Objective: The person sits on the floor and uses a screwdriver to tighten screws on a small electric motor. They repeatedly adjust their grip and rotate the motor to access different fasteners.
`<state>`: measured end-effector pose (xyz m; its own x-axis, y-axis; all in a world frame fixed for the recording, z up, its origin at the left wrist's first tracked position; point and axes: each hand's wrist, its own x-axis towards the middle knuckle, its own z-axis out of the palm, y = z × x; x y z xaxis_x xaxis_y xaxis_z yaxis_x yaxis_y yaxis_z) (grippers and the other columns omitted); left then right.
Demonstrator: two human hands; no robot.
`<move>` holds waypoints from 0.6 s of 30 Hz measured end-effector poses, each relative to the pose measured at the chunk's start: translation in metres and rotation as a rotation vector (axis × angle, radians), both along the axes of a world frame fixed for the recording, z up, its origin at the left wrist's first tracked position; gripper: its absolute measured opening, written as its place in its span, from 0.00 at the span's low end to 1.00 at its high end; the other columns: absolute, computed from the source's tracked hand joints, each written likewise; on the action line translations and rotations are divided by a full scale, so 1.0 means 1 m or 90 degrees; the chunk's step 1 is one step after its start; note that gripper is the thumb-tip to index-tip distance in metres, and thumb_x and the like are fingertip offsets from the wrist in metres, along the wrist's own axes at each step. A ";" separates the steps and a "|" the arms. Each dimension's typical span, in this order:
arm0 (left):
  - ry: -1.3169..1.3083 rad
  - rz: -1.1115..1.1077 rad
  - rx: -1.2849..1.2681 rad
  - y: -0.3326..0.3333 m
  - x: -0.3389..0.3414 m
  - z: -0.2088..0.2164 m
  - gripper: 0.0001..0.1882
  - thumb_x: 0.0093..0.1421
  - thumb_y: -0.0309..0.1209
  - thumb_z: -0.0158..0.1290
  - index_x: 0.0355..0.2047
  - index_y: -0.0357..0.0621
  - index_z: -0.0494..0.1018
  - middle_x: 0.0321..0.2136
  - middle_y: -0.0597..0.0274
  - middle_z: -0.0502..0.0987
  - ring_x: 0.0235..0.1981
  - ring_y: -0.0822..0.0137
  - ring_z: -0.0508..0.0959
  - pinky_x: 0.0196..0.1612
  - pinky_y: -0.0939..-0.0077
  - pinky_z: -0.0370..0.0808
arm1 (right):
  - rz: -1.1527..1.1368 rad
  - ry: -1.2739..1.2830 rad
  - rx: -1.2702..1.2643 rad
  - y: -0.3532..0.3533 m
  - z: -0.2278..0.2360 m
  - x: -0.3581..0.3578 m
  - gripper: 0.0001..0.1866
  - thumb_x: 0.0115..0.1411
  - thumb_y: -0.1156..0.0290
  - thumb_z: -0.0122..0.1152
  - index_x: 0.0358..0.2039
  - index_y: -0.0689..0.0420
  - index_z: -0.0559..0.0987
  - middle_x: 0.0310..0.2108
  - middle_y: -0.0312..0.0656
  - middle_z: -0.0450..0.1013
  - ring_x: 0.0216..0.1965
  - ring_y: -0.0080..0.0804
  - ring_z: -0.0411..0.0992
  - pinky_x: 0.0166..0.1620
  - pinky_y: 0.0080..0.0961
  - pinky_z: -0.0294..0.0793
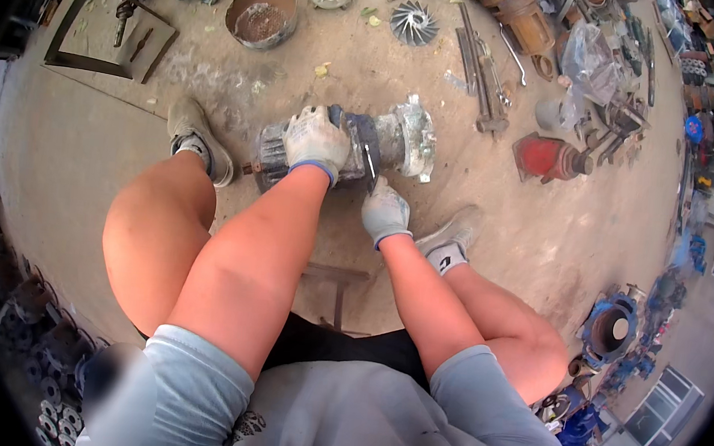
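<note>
A grimy electric motor [273, 156] with a finned housing lies on its side on the ground between my feet. A pale, worn flange [417, 139] forms its right end. My left hand [316, 143], in a grey-white work glove, is closed over the top of the motor body. Just right of it, my gloved right hand [386, 212] grips a slim metal tool [370, 162]. The tool points up against the dark middle section; its exact kind is hard to make out, and its lower end is hidden in my fist.
A rusty round pan [261, 16] and a finned fan wheel [414, 24] lie beyond the motor. Long metal bars [474, 62] and a red cast part [544, 158] are to the right. An angle-iron frame [103, 70] sits at far left. Between my legs stands a low metal support [337, 274].
</note>
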<state>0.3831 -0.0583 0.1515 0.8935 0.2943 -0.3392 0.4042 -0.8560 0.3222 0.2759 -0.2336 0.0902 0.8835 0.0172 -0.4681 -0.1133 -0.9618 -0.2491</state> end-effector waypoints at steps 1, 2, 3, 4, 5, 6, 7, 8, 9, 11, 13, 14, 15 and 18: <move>0.003 0.006 0.008 0.001 -0.001 0.002 0.24 0.73 0.49 0.50 0.53 0.43 0.81 0.56 0.49 0.81 0.62 0.50 0.78 0.69 0.57 0.69 | -0.007 -0.017 0.021 -0.001 0.000 -0.004 0.14 0.69 0.64 0.58 0.49 0.59 0.74 0.39 0.55 0.84 0.44 0.54 0.85 0.47 0.52 0.82; 0.002 0.017 0.010 -0.001 0.002 0.006 0.24 0.73 0.49 0.50 0.53 0.43 0.81 0.56 0.49 0.81 0.62 0.50 0.78 0.69 0.57 0.69 | -0.009 -0.039 0.037 -0.005 0.005 -0.002 0.14 0.69 0.63 0.59 0.49 0.59 0.74 0.40 0.55 0.84 0.44 0.54 0.85 0.47 0.52 0.82; 0.018 0.009 0.001 0.003 0.003 -0.002 0.25 0.73 0.50 0.50 0.54 0.43 0.81 0.57 0.49 0.81 0.62 0.51 0.78 0.70 0.58 0.68 | -0.002 -0.050 0.026 -0.008 0.005 -0.001 0.14 0.69 0.63 0.60 0.49 0.58 0.74 0.39 0.54 0.84 0.44 0.54 0.85 0.47 0.52 0.82; 0.016 0.007 0.002 0.003 0.004 -0.003 0.25 0.73 0.50 0.50 0.54 0.43 0.81 0.57 0.49 0.81 0.62 0.51 0.78 0.70 0.58 0.68 | 0.005 -0.061 0.015 -0.011 0.005 0.001 0.15 0.69 0.64 0.60 0.49 0.58 0.74 0.38 0.54 0.84 0.43 0.54 0.85 0.46 0.52 0.82; 0.013 0.006 0.005 0.003 0.004 -0.002 0.25 0.73 0.50 0.50 0.54 0.43 0.81 0.57 0.49 0.81 0.62 0.51 0.78 0.70 0.58 0.68 | 0.013 -0.071 0.006 -0.013 0.007 0.002 0.15 0.69 0.64 0.61 0.49 0.58 0.74 0.38 0.53 0.84 0.43 0.54 0.85 0.45 0.53 0.82; 0.011 0.004 0.008 0.003 0.004 -0.002 0.25 0.73 0.50 0.50 0.54 0.43 0.81 0.57 0.49 0.82 0.62 0.51 0.78 0.70 0.58 0.68 | 0.003 -0.052 -0.005 -0.015 0.008 0.004 0.15 0.69 0.63 0.61 0.49 0.57 0.74 0.38 0.53 0.84 0.43 0.54 0.85 0.45 0.53 0.82; 0.007 0.006 0.016 0.002 0.003 -0.002 0.25 0.73 0.50 0.50 0.54 0.43 0.81 0.56 0.49 0.82 0.62 0.51 0.78 0.70 0.58 0.67 | -0.007 -0.032 -0.016 -0.017 0.009 0.009 0.15 0.69 0.63 0.61 0.50 0.57 0.74 0.38 0.53 0.84 0.43 0.54 0.85 0.46 0.52 0.82; 0.002 0.004 0.023 -0.001 0.002 -0.002 0.25 0.73 0.50 0.50 0.54 0.43 0.81 0.56 0.49 0.82 0.62 0.51 0.79 0.70 0.58 0.67 | -0.020 -0.014 -0.028 -0.019 0.009 0.012 0.15 0.69 0.63 0.60 0.50 0.57 0.74 0.38 0.53 0.84 0.44 0.54 0.85 0.46 0.52 0.82; -0.003 0.001 0.030 -0.003 0.002 -0.001 0.25 0.73 0.50 0.50 0.54 0.43 0.81 0.56 0.49 0.82 0.61 0.51 0.79 0.70 0.58 0.67 | -0.023 -0.013 -0.032 -0.022 0.002 0.013 0.14 0.69 0.62 0.60 0.49 0.57 0.75 0.38 0.53 0.84 0.44 0.54 0.85 0.47 0.52 0.82; 0.004 0.009 0.022 -0.003 0.003 0.004 0.25 0.72 0.50 0.50 0.54 0.44 0.81 0.55 0.50 0.82 0.61 0.52 0.79 0.70 0.58 0.68 | 0.011 0.020 -0.033 -0.021 -0.003 0.019 0.14 0.69 0.62 0.59 0.48 0.58 0.77 0.39 0.56 0.84 0.45 0.53 0.85 0.47 0.52 0.82; 0.005 0.005 0.018 -0.002 0.002 0.002 0.25 0.72 0.51 0.50 0.53 0.44 0.82 0.55 0.50 0.82 0.61 0.52 0.79 0.70 0.58 0.68 | 0.018 0.041 -0.002 -0.019 -0.002 0.018 0.14 0.70 0.61 0.60 0.47 0.59 0.80 0.40 0.57 0.84 0.45 0.54 0.85 0.48 0.52 0.82; -0.001 0.001 0.021 0.000 0.002 -0.001 0.25 0.72 0.51 0.50 0.53 0.44 0.82 0.55 0.50 0.82 0.61 0.52 0.79 0.69 0.58 0.68 | 0.012 0.043 0.031 -0.016 0.000 0.020 0.14 0.70 0.61 0.60 0.47 0.58 0.81 0.40 0.58 0.84 0.45 0.54 0.84 0.49 0.52 0.82; -0.008 -0.003 0.024 0.002 0.002 -0.004 0.25 0.72 0.51 0.50 0.53 0.44 0.82 0.55 0.50 0.82 0.61 0.52 0.79 0.69 0.58 0.68 | 0.006 0.045 0.065 -0.013 0.003 0.020 0.14 0.70 0.61 0.61 0.47 0.58 0.83 0.41 0.58 0.84 0.45 0.55 0.84 0.49 0.51 0.82; 0.009 0.009 0.011 -0.001 0.003 0.000 0.25 0.73 0.52 0.49 0.53 0.45 0.82 0.55 0.50 0.82 0.61 0.52 0.79 0.69 0.58 0.68 | -0.175 0.090 0.364 -0.020 -0.016 0.008 0.11 0.72 0.63 0.62 0.47 0.54 0.85 0.43 0.51 0.86 0.41 0.47 0.85 0.45 0.45 0.83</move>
